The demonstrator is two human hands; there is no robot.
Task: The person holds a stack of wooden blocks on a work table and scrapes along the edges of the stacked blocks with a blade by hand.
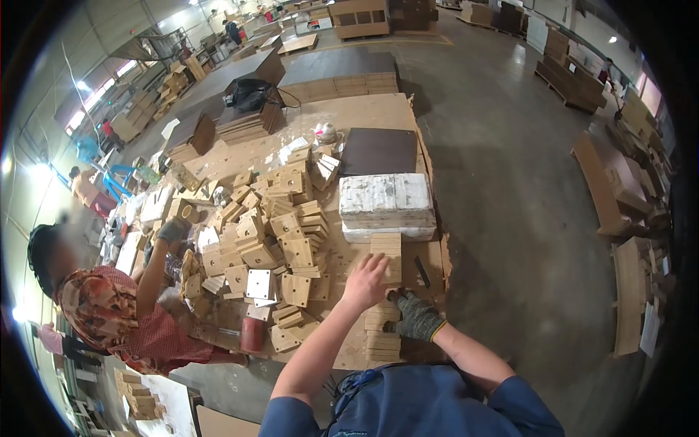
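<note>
A row of light wooden blocks [386, 251] runs toward me along the table, in front of the white wrapped stack. My left hand [366, 280], bare, lies against the left side and top of this row with its fingers stretched out. On the right side of the row, my right hand [416, 317] wears a dark grey knitted glove. Its fingers and thumb close on blocks in the nearer part of the row, partly hiding them. A thin dark strip [421, 271] lies just beyond the glove.
Loose drilled wooden blocks [295, 251] form a large pile to the left. A white wrapped stack [386, 200] and a dark panel [378, 151] stand behind the row. A red cylinder [252, 334] is near the front edge. At left, a co-worker [124, 317] reaches over the table [342, 113].
</note>
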